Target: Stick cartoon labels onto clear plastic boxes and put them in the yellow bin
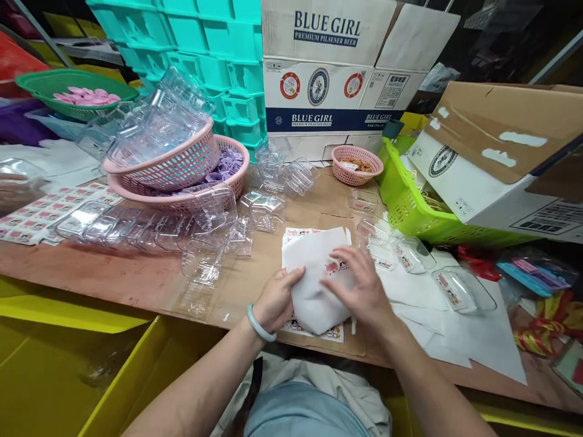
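My left hand (279,297), wearing a pale green bangle (259,325), grips the left edge of a white sticker sheet (314,303), thumb on top. The sheet is mostly blank. One printed sticker (331,267) shows near its right side. Over that side is my right hand (359,282), thumb and fingers apart around the sticker. Whether its fingertips touch the sheet I cannot tell. Beneath lie more printed sticker sheets (334,334). Clear plastic boxes with stickers on them, such as this clear box (460,290), lie to the right.
Clear plastic boxes (132,227) line the left of the table. Two pink baskets (173,173) are stacked behind, with clear boxes and purple pieces. A small pink basket (357,176), a lime-green basket (410,209) and a Blue Girl carton (319,91) stand at the back.
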The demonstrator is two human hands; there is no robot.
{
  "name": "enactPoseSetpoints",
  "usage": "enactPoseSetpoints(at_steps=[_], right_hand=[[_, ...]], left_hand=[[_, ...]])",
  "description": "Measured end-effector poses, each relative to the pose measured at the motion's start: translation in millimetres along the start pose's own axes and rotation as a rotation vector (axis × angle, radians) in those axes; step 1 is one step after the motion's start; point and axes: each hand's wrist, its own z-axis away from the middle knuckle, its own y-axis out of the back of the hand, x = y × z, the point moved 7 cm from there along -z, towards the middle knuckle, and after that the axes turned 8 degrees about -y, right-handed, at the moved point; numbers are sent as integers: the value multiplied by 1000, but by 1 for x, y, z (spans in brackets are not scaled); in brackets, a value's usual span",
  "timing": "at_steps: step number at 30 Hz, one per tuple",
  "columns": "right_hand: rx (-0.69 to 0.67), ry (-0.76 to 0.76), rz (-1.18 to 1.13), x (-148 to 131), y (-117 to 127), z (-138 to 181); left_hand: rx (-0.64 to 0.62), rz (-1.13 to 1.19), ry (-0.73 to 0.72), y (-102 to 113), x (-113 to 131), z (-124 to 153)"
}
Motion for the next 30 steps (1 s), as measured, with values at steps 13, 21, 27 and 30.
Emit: enactPoseSetpoints(at_steps=[13,21,27,30], right_hand=[[127,-196,-108,9,-19,38],[210,-275,-239,21,-19,38],[114,-243,-200,18,-22,35],[164,-217,-195,17,-23,36]], left_hand=[[-22,-16,-55,-9,-12,2],[-14,-71,-75,-4,-9,-1],[-71,-33,-71,-6,-6,-3],[-120,-46,-75,-9,-7,-4]])
